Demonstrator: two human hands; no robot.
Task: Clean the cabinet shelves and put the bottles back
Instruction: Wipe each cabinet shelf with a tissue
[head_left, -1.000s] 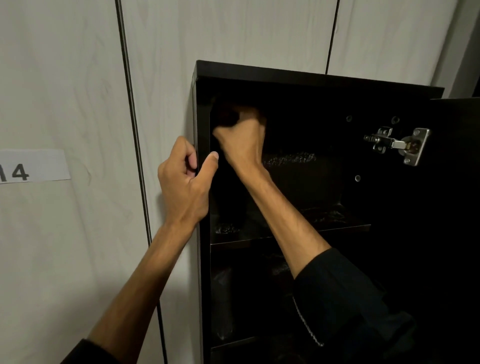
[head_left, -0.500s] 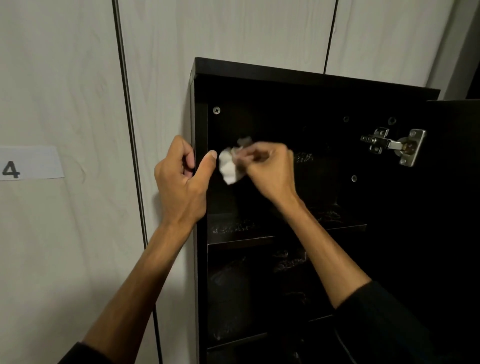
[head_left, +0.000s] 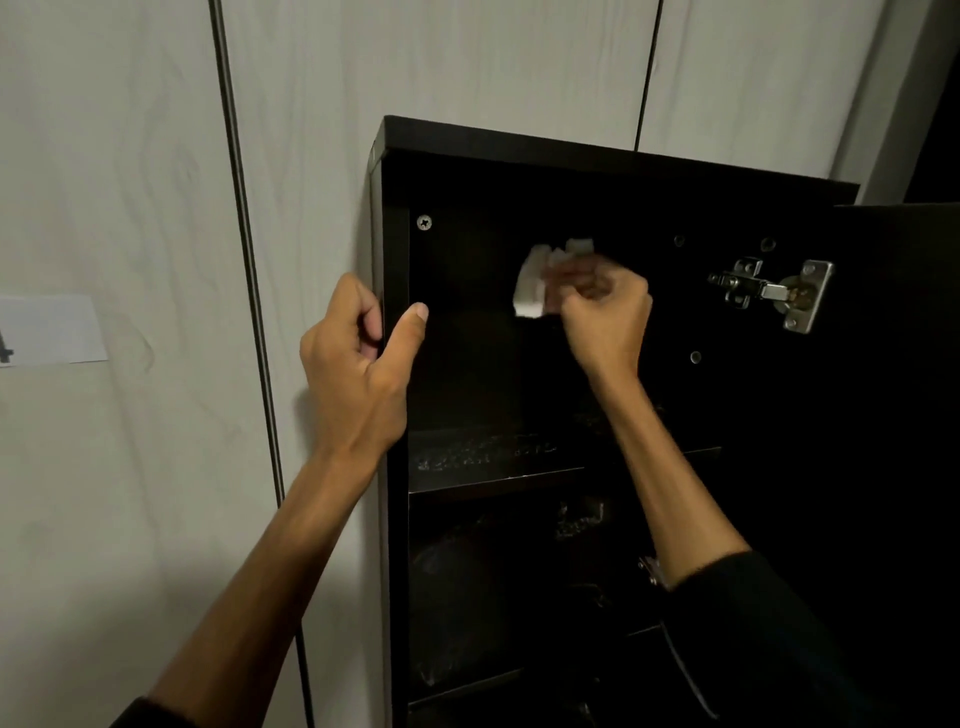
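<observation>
Head view: looking into an open dark cabinet (head_left: 519, 150) set against pale wood-grain wall panels (head_left: 130, 156).
L hand (head_left: 358, 364): grips front edge of cabinet's left side panel; thumb lies inside the opening, the other fingers curl round the outer face. Bare forearm runs down to lower left.
R hand (head_left: 605, 306): inside upper compartment, fingers curled tight round a crumpled white wipe (head_left: 532, 286); hand is blurred.
Wipe: sticks out left and above the R fingers, in front of the dark back panel. Can't tell if it touches the panel. Paper or cloth, can't tell.
R sleeve (head_left: 753, 623): black, covers lower forearm at bottom right.
Top shelf (head_left: 493, 467): below both hands, faint pale specks/reflections on its surface, front edge catches light.
Lower compartments: very dark; vague glossy shapes (head_left: 457, 597) below top shelf, too dim to say what they are. Bottles not identifiable.
Screw (head_left: 424, 222): silver cross-head, top left inside cabinet, above L thumb.
Hinge (head_left: 774, 291): metal, on right inner wall, well right of R hand; open door (head_left: 909, 364) hangs at right edge.
Label (head_left: 47, 327): white paper on wall at far left, part of a black character shows.
</observation>
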